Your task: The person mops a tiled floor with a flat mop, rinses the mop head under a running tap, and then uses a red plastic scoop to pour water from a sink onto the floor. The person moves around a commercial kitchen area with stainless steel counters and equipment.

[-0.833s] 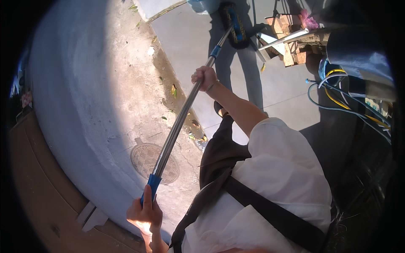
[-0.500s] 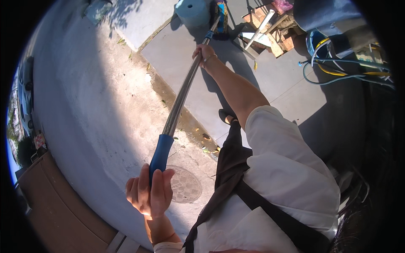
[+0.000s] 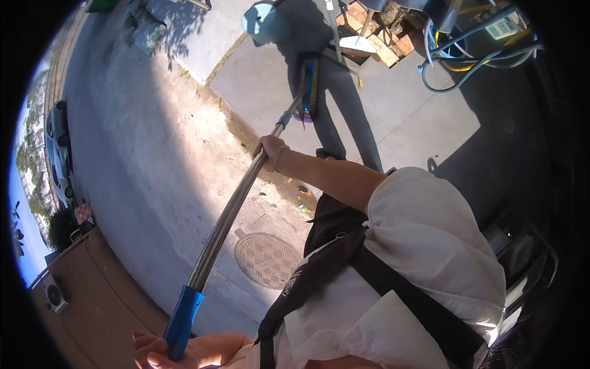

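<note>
A broom with a metal pole (image 3: 227, 224) slants across the view from lower left to upper middle. My right hand (image 3: 268, 152) is closed round the pole near its far end, that arm stretched forward. At the lower edge my left hand (image 3: 200, 348) holds the end of the blue grip (image 3: 184, 313), its fingers curled beside it and partly cut off by the frame. The broom head (image 3: 309, 86), dark and blue with some purple bristles, is on the grey paving in front of me, next to my shadow.
A light blue round container (image 3: 266, 23) stands beyond the broom head. Bricks and wood pieces (image 3: 384, 48) are piled to its right, near coiled hoses (image 3: 470, 72). A manhole cover (image 3: 268, 260) lies in the concrete, and fallen leaves dot the paving's edge. A car (image 3: 58, 154) stands far left.
The broom has been drawn back toward me: its head has come nearer, away from the blue container. Both hands have moved down and to the left with the pole.
</note>
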`<state>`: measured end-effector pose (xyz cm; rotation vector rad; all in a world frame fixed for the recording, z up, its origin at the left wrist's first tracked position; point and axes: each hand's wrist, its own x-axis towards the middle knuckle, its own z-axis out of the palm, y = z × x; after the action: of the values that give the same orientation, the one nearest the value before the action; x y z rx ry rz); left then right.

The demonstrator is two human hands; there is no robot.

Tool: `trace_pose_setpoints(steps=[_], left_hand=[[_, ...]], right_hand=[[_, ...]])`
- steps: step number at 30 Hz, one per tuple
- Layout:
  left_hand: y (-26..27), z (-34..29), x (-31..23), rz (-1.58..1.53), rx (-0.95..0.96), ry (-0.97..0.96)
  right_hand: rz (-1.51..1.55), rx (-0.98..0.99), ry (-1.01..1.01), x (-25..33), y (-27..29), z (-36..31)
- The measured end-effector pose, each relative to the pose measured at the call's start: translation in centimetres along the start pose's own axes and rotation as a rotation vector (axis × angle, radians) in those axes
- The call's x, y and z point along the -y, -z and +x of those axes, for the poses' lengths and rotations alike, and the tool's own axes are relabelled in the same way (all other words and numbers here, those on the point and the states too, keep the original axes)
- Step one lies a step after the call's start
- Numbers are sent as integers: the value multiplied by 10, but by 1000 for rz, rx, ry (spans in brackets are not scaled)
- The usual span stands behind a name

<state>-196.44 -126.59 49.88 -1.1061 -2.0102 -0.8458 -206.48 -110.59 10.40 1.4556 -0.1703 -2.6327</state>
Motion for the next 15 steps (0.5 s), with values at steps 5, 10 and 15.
trace_pose_setpoints(steps=[5,10,15], left_hand=[[36,1,-70,-52,35,161],[47,-12,-113,76,-86,290],[51,-43,-131,285,-46,490]], right_hand=[[43,-75,-104,-17,69,-69],[-58,-118,-191,-7,127,-106],[-114,-233,-144,11,184,-124]])
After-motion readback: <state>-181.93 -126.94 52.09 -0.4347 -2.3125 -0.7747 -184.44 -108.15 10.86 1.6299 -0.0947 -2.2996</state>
